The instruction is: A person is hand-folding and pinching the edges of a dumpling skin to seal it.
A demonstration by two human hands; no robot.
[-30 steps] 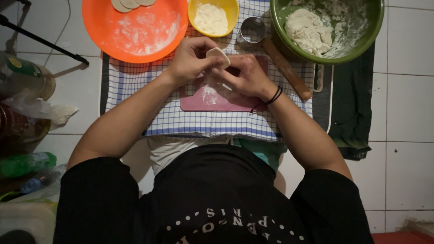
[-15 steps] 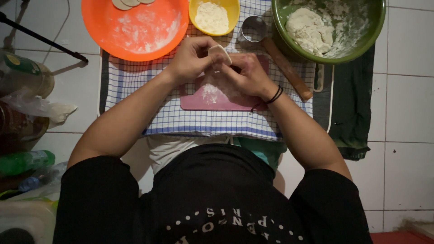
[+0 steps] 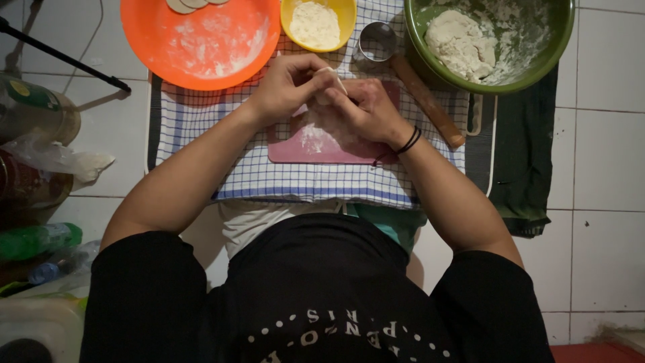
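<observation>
A small round of dough [image 3: 330, 75] sits pinched between both hands, just above the pink board [image 3: 316, 144] on the checked cloth [image 3: 201, 128]. The left hand [image 3: 285, 84] and right hand [image 3: 366, 111] have their fingers closed on its edge, so the shaping step appears under way; continuing calls for gentle, even pinching. Beyond lie the orange plate [image 3: 201, 40], yellow bowl [image 3: 317, 23], metal cutter [image 3: 376, 42], rolling pin [image 3: 430, 104] and green bowl [image 3: 497, 47].

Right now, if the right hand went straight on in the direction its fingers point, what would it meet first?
The right hand points toward the left hand; both pinch a dough wrapper. It would probably meet the left hand first; further along lies the orange bowl. Depth is unclear.
</observation>
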